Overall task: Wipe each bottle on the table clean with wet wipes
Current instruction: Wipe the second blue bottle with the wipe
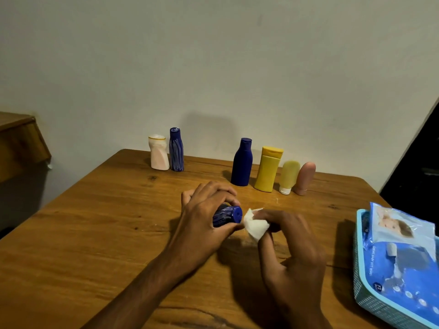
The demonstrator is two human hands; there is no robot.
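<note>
Gripping a streaked blue bottle point(225, 216) on its side just above the bench point(95, 222), the left hand point(204, 217) had its fingers point(213, 189) curled over the body and its thumb beneath, with the cap end turned toward the right hand point(287, 238). That hand pinched a bunched white wet wipe point(255, 224) between thumb and fingers, the wipe touching or just beside the cap. The step in hand appeared to be cleaning the cap end, and it would likely go best if the left hand rolled the bottle slowly while the wipe pressed firmly around the cap rim and then along the ribbed body, refolding to a fresh face once soiled. The grasp would need shifting so the covered patches also got wiped. At the back of the bench stood a white bottle point(158, 151) and another streaked blue bottle point(176, 149) together on the left, and well apart to the right a plain dark blue bottle point(241, 162), a yellow bottle point(268, 169), a pale yellow tube point(288, 176) and a pink tube point(305, 178) in a close row. The pack of wipes point(399, 257) lay in a basket point(370, 302) at the right edge.
</note>
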